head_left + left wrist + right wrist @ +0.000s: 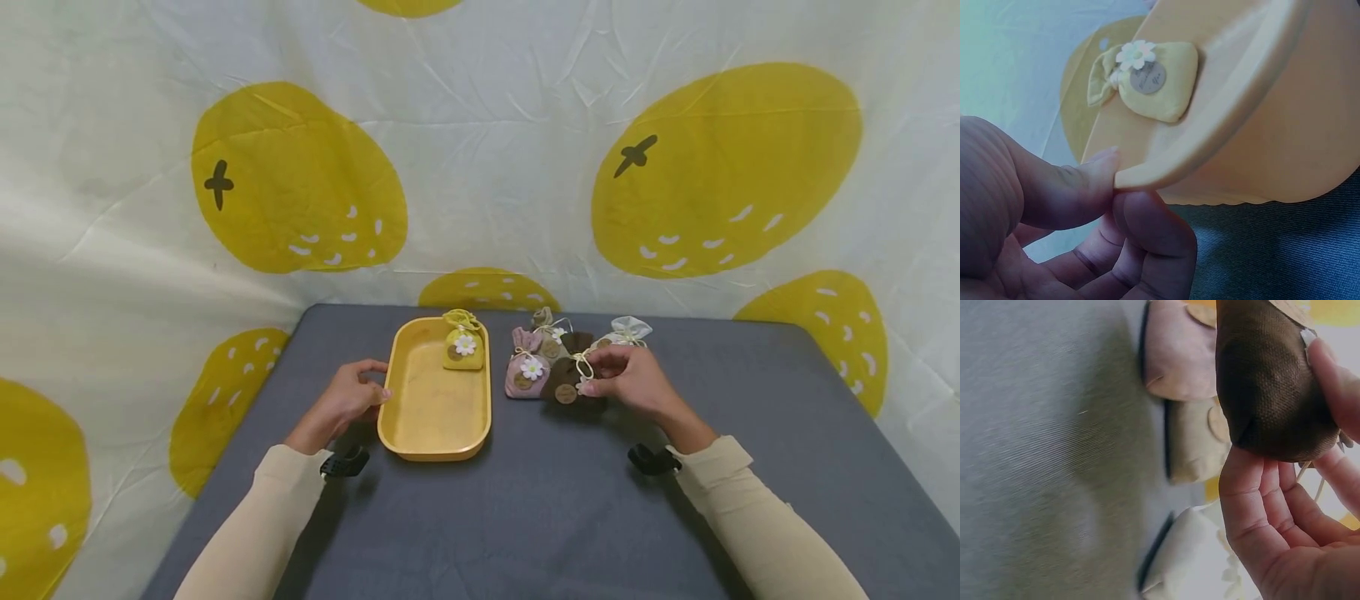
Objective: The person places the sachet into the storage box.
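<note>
My left hand [351,398] pinches the left rim of a yellow tray [431,417], thumb above and fingers beneath, as the left wrist view shows. Inside the tray, at its far right corner, lies a yellow drawstring pouch [464,343] with a white flower and a round tag. My right hand [630,379] grips a dark brown drawstring pouch [1272,387] between thumb and fingers; the right wrist view has it raised off the table. Behind and beside it are a pink pouch [527,367], a beige pouch [553,342] and a white pouch [628,328], the last partly hidden by the hand.
A dark grey cloth covers the table [555,517]. A white curtain [495,183] with big yellow fruit prints hangs behind the table and along its sides. The pouches stand to the right of the tray, with a strip of tablecloth between.
</note>
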`<state>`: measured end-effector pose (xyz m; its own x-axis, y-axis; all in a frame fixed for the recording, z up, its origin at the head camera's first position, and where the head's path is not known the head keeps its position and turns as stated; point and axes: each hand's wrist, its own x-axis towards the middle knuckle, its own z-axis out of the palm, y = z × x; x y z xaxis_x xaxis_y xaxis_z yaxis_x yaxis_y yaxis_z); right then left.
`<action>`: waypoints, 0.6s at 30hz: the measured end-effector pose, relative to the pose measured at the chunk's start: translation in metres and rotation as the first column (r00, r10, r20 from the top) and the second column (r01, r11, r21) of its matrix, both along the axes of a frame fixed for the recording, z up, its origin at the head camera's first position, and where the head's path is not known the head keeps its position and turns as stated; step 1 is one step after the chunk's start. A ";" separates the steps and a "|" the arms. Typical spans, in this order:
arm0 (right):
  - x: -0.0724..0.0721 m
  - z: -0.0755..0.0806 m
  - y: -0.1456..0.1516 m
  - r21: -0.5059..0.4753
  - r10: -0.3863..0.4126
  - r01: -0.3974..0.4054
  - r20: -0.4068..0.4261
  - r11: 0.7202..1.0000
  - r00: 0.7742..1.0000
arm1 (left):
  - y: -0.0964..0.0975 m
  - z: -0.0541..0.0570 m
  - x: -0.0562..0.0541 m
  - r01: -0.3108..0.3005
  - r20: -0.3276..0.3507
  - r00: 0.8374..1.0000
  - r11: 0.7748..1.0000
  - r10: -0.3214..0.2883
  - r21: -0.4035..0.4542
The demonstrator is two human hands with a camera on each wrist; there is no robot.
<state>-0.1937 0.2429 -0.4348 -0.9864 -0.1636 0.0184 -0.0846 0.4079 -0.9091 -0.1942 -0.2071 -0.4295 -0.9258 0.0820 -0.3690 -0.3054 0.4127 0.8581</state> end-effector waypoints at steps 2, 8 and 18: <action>-0.003 0.004 -0.003 0.014 0.008 -0.008 -0.011 1.000 1.000 | 0.000 0.001 0.000 0.000 0.005 1.000 1.000 0.000 0.004; -0.010 0.020 -0.015 0.027 0.035 -0.035 -0.014 0.999 0.999 | 0.000 0.002 0.001 -0.002 0.009 1.000 1.000 0.002 0.002; -0.018 0.034 -0.038 0.001 0.080 -0.080 -0.026 0.997 0.996 | 0.002 0.002 0.001 0.002 -0.001 1.000 1.000 -0.002 -0.016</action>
<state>-0.2121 0.2049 -0.4010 -0.9693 -0.2421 0.0436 -0.1403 0.3986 -0.9063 -0.1932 -0.2052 -0.4274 -0.9261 0.0778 -0.3691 -0.3037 0.4267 0.8519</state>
